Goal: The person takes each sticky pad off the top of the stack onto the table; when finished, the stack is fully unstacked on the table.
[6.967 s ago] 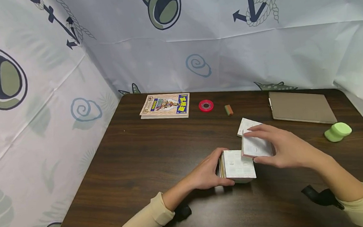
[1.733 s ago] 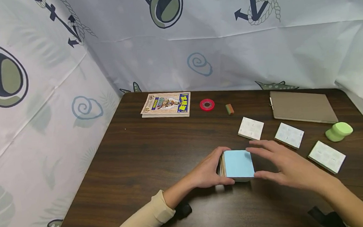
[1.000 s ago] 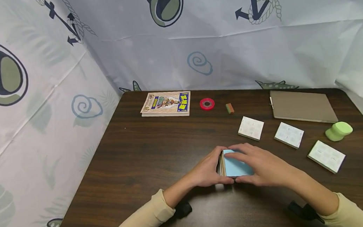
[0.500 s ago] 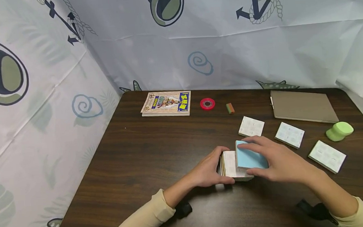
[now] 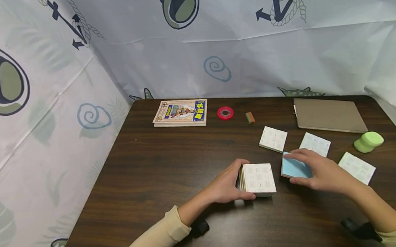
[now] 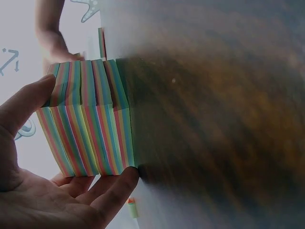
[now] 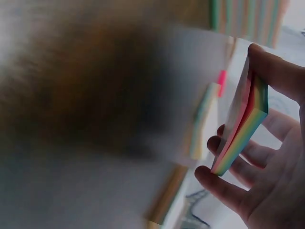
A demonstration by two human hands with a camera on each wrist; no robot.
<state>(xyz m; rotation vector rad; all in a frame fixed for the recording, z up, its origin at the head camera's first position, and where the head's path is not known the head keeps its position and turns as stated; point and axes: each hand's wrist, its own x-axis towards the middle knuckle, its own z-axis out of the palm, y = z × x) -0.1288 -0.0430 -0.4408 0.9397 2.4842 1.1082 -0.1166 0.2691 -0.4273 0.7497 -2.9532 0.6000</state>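
Note:
A block-like stack of square sticky note pads [image 5: 259, 178] stands on the table, its top sheet white with faint print. My left hand [image 5: 227, 185] grips it between thumb and fingers. In the left wrist view the stack's sides [image 6: 86, 136] show stripes of several colours. Just to the right of the stack, my right hand [image 5: 325, 171] holds a sticky note pad with a light blue top [image 5: 294, 167] by its edges. The right wrist view shows this pad [image 7: 245, 131] tilted, with its layers slightly parted, held between thumb and fingertips above the table.
Three white-topped pads lie apart to the right: one farther back [image 5: 273, 138], one in the middle [image 5: 316, 142] and one nearer [image 5: 357, 167]. Behind them are a taupe flat folder [image 5: 330, 115] and a green container [image 5: 368, 142]. A book [image 5: 180, 114], red disc [image 5: 225, 113] and small block [image 5: 250, 117] line the back.
Since seven seconds ago, two more white-topped pads have come to lie at the right. My right hand lifted the blue-topped pad off the stack and carried it rightward; my left hand stayed.

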